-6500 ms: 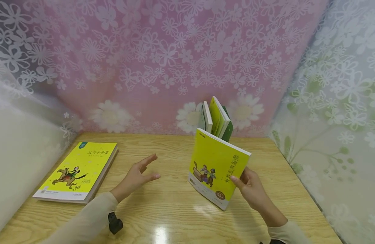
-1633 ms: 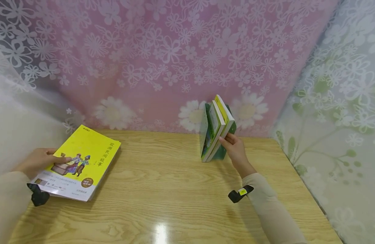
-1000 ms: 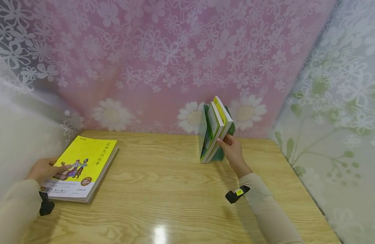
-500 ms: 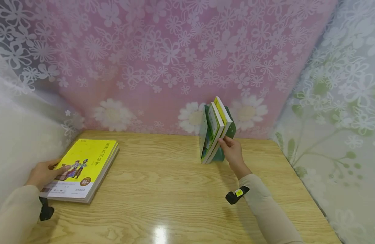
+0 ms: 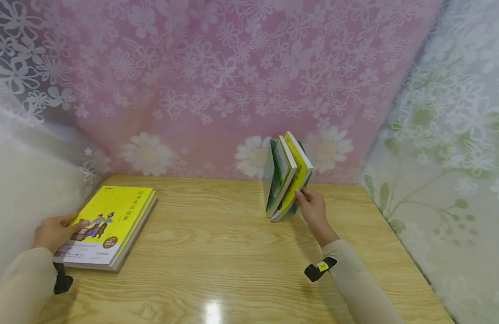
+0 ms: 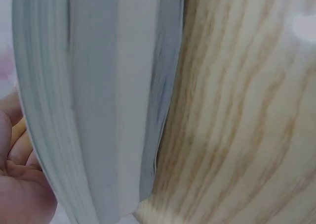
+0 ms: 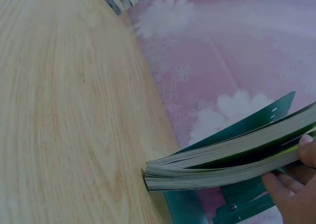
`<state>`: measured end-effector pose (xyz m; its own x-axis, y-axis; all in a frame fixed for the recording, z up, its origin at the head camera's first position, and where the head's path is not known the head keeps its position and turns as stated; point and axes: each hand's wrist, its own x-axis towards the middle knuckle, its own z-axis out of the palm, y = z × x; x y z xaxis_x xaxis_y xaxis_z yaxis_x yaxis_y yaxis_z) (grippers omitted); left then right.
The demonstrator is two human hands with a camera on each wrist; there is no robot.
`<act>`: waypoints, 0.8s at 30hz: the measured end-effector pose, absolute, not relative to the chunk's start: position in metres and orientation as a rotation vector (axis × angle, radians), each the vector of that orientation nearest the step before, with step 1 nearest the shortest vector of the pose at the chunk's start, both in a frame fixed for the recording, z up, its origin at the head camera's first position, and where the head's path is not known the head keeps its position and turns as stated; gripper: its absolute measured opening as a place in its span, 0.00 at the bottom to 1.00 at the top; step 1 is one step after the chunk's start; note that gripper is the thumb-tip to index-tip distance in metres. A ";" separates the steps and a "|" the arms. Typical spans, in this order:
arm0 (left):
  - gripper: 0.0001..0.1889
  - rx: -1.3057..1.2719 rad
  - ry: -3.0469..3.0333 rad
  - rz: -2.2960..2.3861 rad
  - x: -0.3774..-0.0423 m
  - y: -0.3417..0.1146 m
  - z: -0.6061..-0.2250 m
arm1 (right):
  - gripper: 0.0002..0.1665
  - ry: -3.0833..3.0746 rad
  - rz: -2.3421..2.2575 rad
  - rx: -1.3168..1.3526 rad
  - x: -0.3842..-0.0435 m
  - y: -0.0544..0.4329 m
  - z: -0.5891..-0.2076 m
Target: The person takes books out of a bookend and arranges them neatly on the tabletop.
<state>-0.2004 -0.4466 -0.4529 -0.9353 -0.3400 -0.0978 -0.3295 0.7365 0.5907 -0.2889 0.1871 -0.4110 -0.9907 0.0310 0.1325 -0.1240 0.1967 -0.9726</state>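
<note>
At the left of the table, in the head view, a yellow and white book lies on another thick book. My left hand grips this pile's left edge, thumb on the top cover; the left wrist view shows its curled fingers beside the page edges. Right of centre, my right hand pinches a yellow book standing tilted in a green bookend. Left of it leans a green-edged book. In the right wrist view a narrow gap parts these two books.
A wooden table spreads between the hands. Behind it hangs a pink flowered curtain, close to the bookend. Pale flowered sheets close off both sides.
The yellow book in the bookend has tipped rightward, away from its neighbour, with my right hand. Earlier that hand held the European folk tales book, which now tops the left pile under my left hand.
</note>
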 end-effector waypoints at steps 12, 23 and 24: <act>0.47 0.513 -2.874 -0.950 -0.200 -0.430 -0.448 | 0.22 -2.355 1.510 0.183 -0.275 0.186 -0.416; 0.51 0.533 -2.811 -1.118 -0.198 -0.417 -0.440 | 0.19 -2.254 1.550 0.137 -0.281 0.177 -0.424; 0.51 0.521 -2.804 -1.134 -0.197 -0.416 -0.439 | 0.18 -2.249 1.553 0.127 -0.280 0.178 -0.424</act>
